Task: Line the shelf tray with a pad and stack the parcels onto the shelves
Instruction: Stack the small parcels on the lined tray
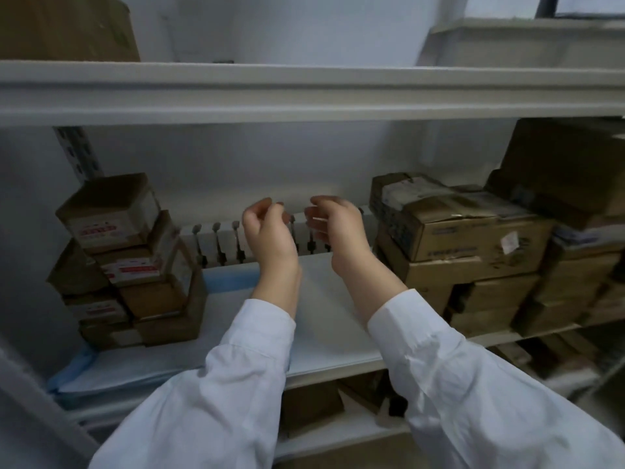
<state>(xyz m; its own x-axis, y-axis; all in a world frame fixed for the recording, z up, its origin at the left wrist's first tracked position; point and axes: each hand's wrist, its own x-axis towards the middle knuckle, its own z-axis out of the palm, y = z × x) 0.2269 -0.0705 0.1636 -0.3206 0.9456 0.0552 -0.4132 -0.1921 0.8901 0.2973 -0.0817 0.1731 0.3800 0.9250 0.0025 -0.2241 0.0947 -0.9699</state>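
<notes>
We hold our left hand (269, 231) and right hand (340, 228) side by side above the shelf (490, 339), fingers loosely curled, gripping nothing. Beneath them lies the pad (233, 282), blue at its edges. Small parcels (125, 258) stand stacked at left. Larger cartons (466, 242) are piled at right.

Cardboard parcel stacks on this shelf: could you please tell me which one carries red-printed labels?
The smaller left stack of brown cardboard parcels, with white labels printed red; the larger right stack shows none.
</notes>
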